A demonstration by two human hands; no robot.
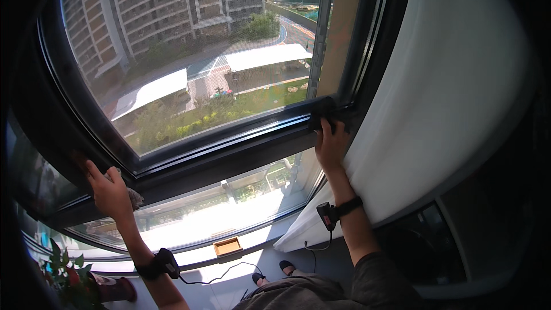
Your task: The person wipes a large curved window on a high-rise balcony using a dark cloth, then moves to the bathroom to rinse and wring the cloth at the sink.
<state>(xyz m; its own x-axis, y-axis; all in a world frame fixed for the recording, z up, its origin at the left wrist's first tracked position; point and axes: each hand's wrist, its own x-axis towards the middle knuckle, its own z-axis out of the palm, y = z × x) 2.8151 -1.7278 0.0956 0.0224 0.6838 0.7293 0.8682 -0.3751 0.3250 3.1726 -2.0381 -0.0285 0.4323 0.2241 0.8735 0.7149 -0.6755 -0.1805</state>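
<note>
My left hand [109, 193] is at the lower left corner of the dark window frame [224, 157]. A crumpled greyish cloth [135, 198] is gripped in it and sticks out beside the palm, while the index finger points up along the frame. My right hand [332, 148] reaches the frame's lower right corner. Its fingers are bent over a black object [323, 110], perhaps a cloth or pad, which lies against the sill track; its exact shape is lost in shadow. Above the bottom rail is a window screen [206, 64], with buildings and greenery visible through it.
A white curtain [413, 107] hangs close to my right arm. Below the window, a small wooden tray [228, 246] rests on the ledge. A potted plant [69, 267] stands at lower left. Straps with small black devices [165, 262] circle both forearms, and cables trail from them.
</note>
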